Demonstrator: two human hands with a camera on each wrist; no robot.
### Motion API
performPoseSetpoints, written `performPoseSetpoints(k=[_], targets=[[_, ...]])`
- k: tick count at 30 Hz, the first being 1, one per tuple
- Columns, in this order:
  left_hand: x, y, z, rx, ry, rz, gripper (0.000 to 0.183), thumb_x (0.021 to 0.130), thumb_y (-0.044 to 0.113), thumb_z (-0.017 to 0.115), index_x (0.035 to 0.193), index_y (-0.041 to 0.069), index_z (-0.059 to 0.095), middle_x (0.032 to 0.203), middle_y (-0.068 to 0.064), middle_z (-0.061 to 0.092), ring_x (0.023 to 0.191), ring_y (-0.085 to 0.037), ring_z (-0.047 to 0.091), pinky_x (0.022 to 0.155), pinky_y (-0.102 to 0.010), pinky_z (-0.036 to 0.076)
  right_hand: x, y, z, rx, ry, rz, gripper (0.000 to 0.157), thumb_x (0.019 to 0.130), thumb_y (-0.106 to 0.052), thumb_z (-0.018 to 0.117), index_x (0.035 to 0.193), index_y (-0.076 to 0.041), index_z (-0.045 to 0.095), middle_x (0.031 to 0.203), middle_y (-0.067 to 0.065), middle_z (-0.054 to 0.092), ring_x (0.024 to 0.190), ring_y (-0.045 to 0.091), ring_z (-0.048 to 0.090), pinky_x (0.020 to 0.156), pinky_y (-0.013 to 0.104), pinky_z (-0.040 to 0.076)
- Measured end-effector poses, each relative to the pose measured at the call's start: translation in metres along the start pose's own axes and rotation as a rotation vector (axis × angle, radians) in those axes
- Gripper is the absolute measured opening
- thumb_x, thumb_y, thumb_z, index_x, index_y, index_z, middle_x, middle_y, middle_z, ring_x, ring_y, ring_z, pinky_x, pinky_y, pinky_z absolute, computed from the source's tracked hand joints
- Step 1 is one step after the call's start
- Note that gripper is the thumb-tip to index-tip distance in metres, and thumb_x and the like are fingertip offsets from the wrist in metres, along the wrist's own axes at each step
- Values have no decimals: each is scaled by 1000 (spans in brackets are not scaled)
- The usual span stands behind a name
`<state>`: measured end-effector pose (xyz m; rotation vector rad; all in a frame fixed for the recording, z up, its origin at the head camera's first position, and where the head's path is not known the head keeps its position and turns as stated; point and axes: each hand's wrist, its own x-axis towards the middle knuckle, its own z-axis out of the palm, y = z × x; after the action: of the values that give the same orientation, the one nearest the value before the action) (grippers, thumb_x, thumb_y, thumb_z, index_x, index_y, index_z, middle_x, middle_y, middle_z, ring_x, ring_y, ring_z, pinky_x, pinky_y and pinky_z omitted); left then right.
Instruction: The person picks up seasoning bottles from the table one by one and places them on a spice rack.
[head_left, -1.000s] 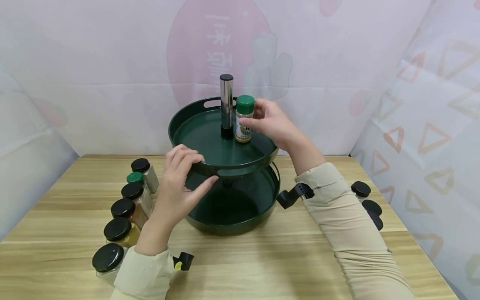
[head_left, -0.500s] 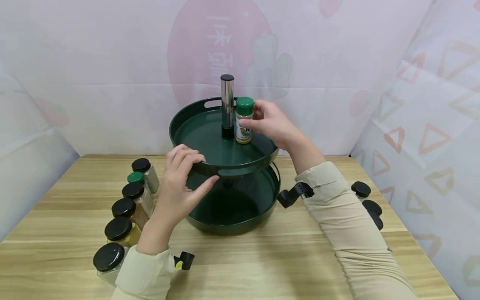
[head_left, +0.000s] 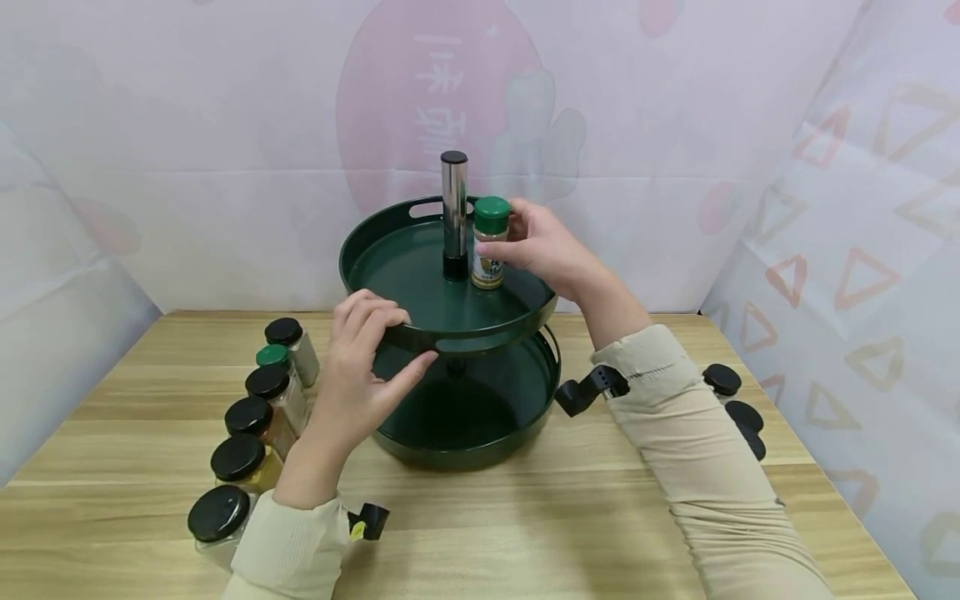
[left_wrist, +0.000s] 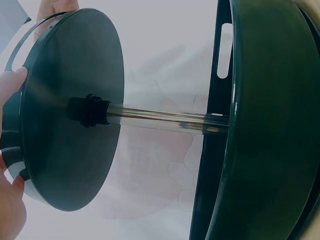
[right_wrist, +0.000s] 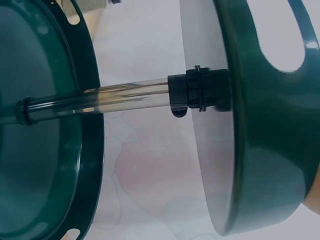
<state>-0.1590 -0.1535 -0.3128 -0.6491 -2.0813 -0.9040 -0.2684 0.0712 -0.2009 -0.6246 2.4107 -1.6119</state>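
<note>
Jar (head_left: 487, 270) in right hand (head_left: 543, 248), left hand (head_left: 351, 362) gripping tray (head_left: 412, 283)

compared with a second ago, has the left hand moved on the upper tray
No, not visibly in any direction: judged against the lower tray in the head view, the left hand grips the upper tray at the same place.

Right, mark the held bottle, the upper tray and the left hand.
Held bottle (head_left: 487, 271): head view, on its label.
Upper tray (head_left: 405, 279): head view, on its bare floor.
Left hand (head_left: 351, 372): head view, on its back.
</note>
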Motion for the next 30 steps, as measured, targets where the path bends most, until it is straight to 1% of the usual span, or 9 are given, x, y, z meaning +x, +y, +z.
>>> performPoseSetpoints(k=[2,4,7,10,15,20,23,29,30], targets=[[0,0,0,-3,2,2,42,75,9,85,108,2,61,115,-15,58,125,-34,41,110,-47,34,-1,0,-1,-6,0,-10,48,94,-11,67,138,-6,46,122,14,61,108,22,55,99,42,46],[0,-1,1,-5,5,1,42,75,9,85,108,1,61,115,-15,58,125,-34,41,110,-47,34,-2,-1,-2,-9,2,-15,49,94,-12,67,138,-6,46,123,15,61,110,23,56,101,43,46],[-1,-1,1,-12,15,-2,42,74,8,86,107,1,61,114,-15,59,124,-34,41,109,-47,35,-6,-2,-5,-14,17,-19,51,95,-14,66,140,-7,45,127,15,58,116,25,56,104,47,45],[-1,-1,1,-14,22,-3,42,74,7,86,107,2,61,113,-15,58,124,-34,41,108,-48,35,-11,-5,-10,9,36,-34,51,95,-15,65,142,-8,45,130,16,56,119,28,57,106,51,44],[-1,-1,0,-11,27,-8,43,73,6,86,107,2,61,114,-16,58,125,-34,41,108,-50,35,-23,-9,-24,50,58,-85,48,97,-13,61,142,-8,44,135,16,55,124,28,57,109,49,42],[0,-1,0,0,29,-13,43,74,7,86,108,2,61,114,-16,58,125,-34,40,108,-51,35,-39,-7,-42,60,93,-118,47,98,-12,59,142,-8,44,137,17,54,127,28,55,114,50,39],[0,-1,1,3,35,-11,43,74,7,86,107,2,61,114,-16,58,125,-34,41,107,-51,35,-49,-4,-52,53,122,-120,46,98,-14,60,141,-9,45,135,15,56,126,26,57,115,49,38],[1,-1,1,-1,35,-8,41,74,6,86,107,2,60,114,-15,58,125,-34,41,107,-51,35,-74,3,-69,65,179,-119,41,97,-17,63,136,-13,50,125,4,63,116,15,63,115,52,37],[1,-1,1,-4,34,-9,41,74,6,85,107,2,60,114,-15,58,125,-34,40,107,-51,35,-78,5,-71,69,182,-120,41,97,-17,64,135,-13,51,123,3,64,115,13,64,114,49,39]])
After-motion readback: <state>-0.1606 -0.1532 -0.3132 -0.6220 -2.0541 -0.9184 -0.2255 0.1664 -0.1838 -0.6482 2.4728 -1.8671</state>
